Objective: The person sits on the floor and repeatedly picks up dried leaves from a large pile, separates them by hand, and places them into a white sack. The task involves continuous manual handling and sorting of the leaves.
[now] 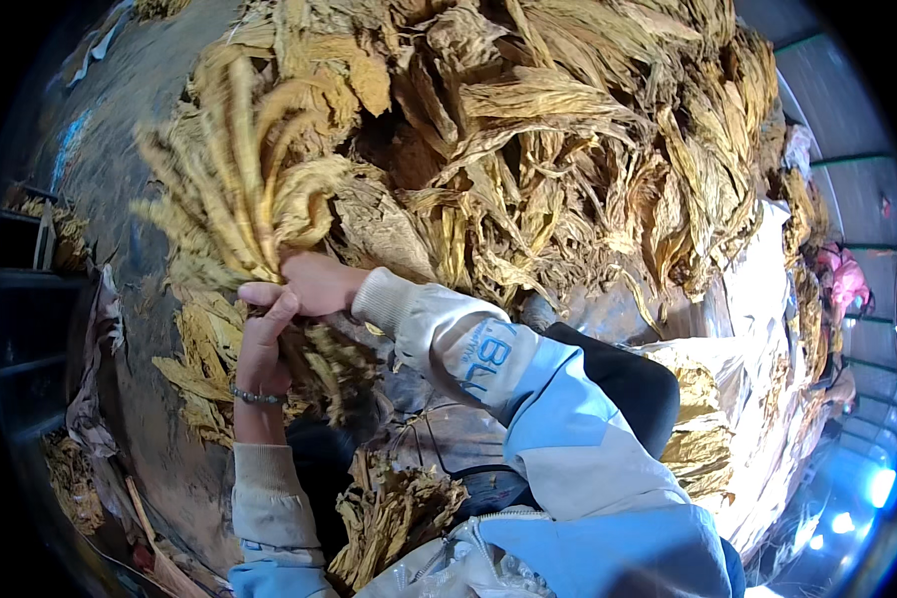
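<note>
A fanned bundle of dried yellow-brown leaves, probably tobacco [243,176], is gripped near its narrow end and blurred by motion. Around its lower part my left hand [265,340], with a beaded bracelet on the wrist, is closed with the thumb pointing up. My right hand [318,282] holds the same bundle from the right side, just above the left; its fingertips are hidden by the leaves. Darker leaf ends [325,366] hang below both hands. A large heap of dried leaves [560,149] spreads directly beyond them.
Loose leaves [205,359] lie on the dark ground sheet [168,478] to the left. Another leaf bunch [396,508] rests against my lap. At right, pale plastic sheeting [762,359] borders flattened leaves [695,426]. A broom-like object [164,564] lies at lower left.
</note>
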The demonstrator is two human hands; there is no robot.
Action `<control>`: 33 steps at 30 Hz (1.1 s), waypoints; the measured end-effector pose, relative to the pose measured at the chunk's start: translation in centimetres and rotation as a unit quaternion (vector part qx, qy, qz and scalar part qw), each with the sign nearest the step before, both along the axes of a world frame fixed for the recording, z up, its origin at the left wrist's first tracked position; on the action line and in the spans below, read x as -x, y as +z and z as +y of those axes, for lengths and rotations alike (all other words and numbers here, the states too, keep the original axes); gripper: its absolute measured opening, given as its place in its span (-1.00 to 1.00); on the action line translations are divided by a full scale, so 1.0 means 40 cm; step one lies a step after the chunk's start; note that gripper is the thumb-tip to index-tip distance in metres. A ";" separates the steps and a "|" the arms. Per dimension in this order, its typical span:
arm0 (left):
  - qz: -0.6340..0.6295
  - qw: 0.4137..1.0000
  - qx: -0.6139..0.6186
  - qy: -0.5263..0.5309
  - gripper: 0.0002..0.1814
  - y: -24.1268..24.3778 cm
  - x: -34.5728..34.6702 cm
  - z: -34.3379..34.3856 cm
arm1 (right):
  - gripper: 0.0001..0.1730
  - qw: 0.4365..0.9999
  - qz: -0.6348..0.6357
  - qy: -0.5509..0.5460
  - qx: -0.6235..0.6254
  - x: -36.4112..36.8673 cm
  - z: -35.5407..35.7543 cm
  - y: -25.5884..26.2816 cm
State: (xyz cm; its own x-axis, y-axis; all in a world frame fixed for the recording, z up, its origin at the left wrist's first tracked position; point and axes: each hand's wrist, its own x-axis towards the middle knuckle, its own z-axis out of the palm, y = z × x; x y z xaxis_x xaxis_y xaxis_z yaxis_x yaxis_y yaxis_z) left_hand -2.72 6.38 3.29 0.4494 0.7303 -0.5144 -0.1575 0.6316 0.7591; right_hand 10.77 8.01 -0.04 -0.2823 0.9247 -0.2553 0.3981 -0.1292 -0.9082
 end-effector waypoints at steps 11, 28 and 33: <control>-0.163 0.973 0.106 0.121 -0.88 0.033 0.110 0.080 | -0.43 0.838 -0.167 -0.512 0.089 -0.477 -0.185 -0.418; -0.157 0.963 -0.100 0.195 -0.88 0.066 0.128 0.067 | -0.72 0.876 0.137 -0.429 0.171 -0.206 -0.223 -0.305; -0.211 0.945 -0.182 0.173 -0.74 0.094 0.121 0.052 | -0.79 0.949 0.109 -0.295 0.020 -0.025 -0.027 -0.488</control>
